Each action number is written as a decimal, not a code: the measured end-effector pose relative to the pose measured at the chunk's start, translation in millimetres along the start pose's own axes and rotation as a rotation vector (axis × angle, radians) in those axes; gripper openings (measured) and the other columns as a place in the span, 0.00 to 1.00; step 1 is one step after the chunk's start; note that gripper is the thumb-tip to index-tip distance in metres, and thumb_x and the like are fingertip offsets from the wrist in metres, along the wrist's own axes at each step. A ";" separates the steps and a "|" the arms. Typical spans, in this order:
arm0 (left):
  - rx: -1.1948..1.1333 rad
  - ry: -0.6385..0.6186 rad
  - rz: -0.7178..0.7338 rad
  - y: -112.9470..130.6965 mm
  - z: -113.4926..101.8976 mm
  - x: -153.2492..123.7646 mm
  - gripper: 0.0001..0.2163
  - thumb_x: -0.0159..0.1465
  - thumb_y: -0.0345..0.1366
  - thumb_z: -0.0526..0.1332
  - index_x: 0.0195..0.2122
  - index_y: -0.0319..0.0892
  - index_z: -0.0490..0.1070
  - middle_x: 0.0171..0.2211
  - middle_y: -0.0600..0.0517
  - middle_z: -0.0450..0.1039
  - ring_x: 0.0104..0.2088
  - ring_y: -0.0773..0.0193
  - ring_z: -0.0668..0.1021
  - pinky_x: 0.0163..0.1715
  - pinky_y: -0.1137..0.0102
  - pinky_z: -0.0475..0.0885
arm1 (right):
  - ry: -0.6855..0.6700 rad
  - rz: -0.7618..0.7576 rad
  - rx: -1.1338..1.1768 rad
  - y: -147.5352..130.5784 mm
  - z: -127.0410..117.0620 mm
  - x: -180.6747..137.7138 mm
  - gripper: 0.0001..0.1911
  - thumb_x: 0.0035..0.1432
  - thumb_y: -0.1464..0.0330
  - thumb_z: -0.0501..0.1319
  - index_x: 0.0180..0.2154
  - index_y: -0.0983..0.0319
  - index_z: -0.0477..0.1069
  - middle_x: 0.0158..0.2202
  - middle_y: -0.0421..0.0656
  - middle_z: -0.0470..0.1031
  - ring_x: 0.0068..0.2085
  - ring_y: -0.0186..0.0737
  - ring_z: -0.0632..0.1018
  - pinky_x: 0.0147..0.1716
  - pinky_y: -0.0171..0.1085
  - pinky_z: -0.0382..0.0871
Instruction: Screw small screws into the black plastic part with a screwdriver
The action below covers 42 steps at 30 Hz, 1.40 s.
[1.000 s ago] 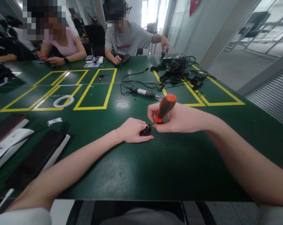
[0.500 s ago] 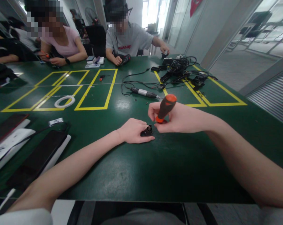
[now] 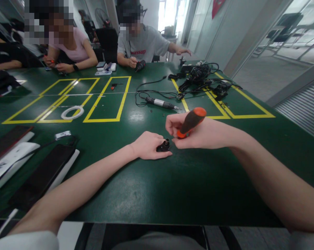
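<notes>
My left hand (image 3: 149, 146) rests on the green table, its fingers and thumb closed around a small black part (image 3: 163, 146) with a short round stub standing up from it. Just to the right, my right hand (image 3: 190, 133) grips a screwdriver (image 3: 192, 121) by its black-and-orange handle. The handle leans up and to the right. Its shaft and tip are hidden by my fingers, so whether it touches the black part cannot be seen.
A corded electric screwdriver (image 3: 160, 103) lies beyond my hands, near tangled black cables (image 3: 198, 76). A white tape ring (image 3: 72, 112) lies left, behind black-and-white power banks or boxes (image 3: 44, 173). Two co-workers (image 3: 146, 45) sit opposite, one holding a drill (image 3: 140, 65).
The screwdriver handle has tilted further right, and my right hand has shifted slightly right. My left hand stays on the black part. The co-worker opposite has opened and lifted one hand.
</notes>
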<state>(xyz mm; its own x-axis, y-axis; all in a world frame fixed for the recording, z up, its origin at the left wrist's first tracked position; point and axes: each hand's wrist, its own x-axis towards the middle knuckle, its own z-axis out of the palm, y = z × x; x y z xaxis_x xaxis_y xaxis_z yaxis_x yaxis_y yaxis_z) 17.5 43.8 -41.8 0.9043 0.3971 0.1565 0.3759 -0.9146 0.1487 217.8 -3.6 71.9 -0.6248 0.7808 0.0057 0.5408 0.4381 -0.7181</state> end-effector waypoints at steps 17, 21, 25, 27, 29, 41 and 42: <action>0.007 0.004 0.001 0.0 0.4 0.1 0.23 0.70 0.55 0.56 0.28 0.41 0.70 0.29 0.50 0.77 0.31 0.61 0.79 0.28 0.68 0.63 | 0.017 -0.038 -0.034 -3.2 1.7 1.3 0.08 0.50 0.73 0.63 0.33 0.60 0.64 0.29 0.35 0.66 0.29 0.34 0.67 0.29 0.34 0.60; 0.008 0.006 -0.004 -0.8 1.3 -0.1 0.23 0.70 0.55 0.57 0.29 0.41 0.71 0.29 0.50 0.77 0.31 0.61 0.79 0.28 0.68 0.63 | 0.003 -0.035 0.007 0.6 1.5 0.0 0.07 0.51 0.71 0.63 0.32 0.60 0.65 0.28 0.35 0.66 0.29 0.33 0.66 0.29 0.34 0.60; -0.015 0.006 -0.001 -0.8 1.2 -0.8 0.22 0.70 0.55 0.57 0.30 0.41 0.72 0.31 0.50 0.78 0.32 0.61 0.80 0.29 0.68 0.64 | 0.004 -0.003 0.017 1.3 1.1 -1.4 0.07 0.54 0.69 0.63 0.34 0.59 0.66 0.27 0.35 0.66 0.27 0.33 0.65 0.27 0.34 0.60; -0.015 0.009 -0.009 -0.9 1.2 -0.8 0.22 0.70 0.55 0.57 0.29 0.41 0.71 0.29 0.50 0.77 0.31 0.61 0.79 0.28 0.68 0.63 | 0.000 0.003 0.022 -0.2 0.8 -1.4 0.07 0.53 0.69 0.63 0.35 0.59 0.66 0.27 0.35 0.66 0.27 0.33 0.65 0.28 0.34 0.60; -0.011 0.009 -0.012 -1.2 1.4 -0.8 0.22 0.70 0.55 0.58 0.28 0.41 0.70 0.28 0.50 0.76 0.30 0.61 0.79 0.28 0.68 0.63 | 0.006 -0.005 0.009 -2.2 0.6 -1.0 0.07 0.52 0.71 0.63 0.34 0.60 0.66 0.28 0.35 0.67 0.28 0.33 0.66 0.28 0.34 0.61; -0.018 0.035 -0.010 -2.0 3.8 -0.6 0.22 0.69 0.55 0.59 0.26 0.41 0.70 0.25 0.51 0.75 0.27 0.62 0.77 0.27 0.68 0.61 | 0.005 -0.025 -0.006 -3.8 1.5 -1.8 0.05 0.53 0.72 0.63 0.32 0.60 0.66 0.27 0.35 0.67 0.29 0.34 0.67 0.29 0.34 0.61; -0.022 0.036 -0.006 -2.1 3.8 -0.6 0.22 0.69 0.55 0.59 0.27 0.41 0.70 0.26 0.51 0.75 0.28 0.62 0.77 0.27 0.68 0.61 | 0.008 -0.022 -0.009 -4.7 1.3 -1.6 0.06 0.53 0.72 0.63 0.33 0.60 0.66 0.28 0.35 0.67 0.29 0.34 0.67 0.29 0.34 0.61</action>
<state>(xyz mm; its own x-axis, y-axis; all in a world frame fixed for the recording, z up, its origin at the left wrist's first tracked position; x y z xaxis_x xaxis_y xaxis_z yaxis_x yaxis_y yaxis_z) 16.9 45.2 -45.9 0.8940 0.4056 0.1904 0.3767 -0.9105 0.1708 215.5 -7.5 74.4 -0.6319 0.7746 0.0272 0.5321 0.4591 -0.7114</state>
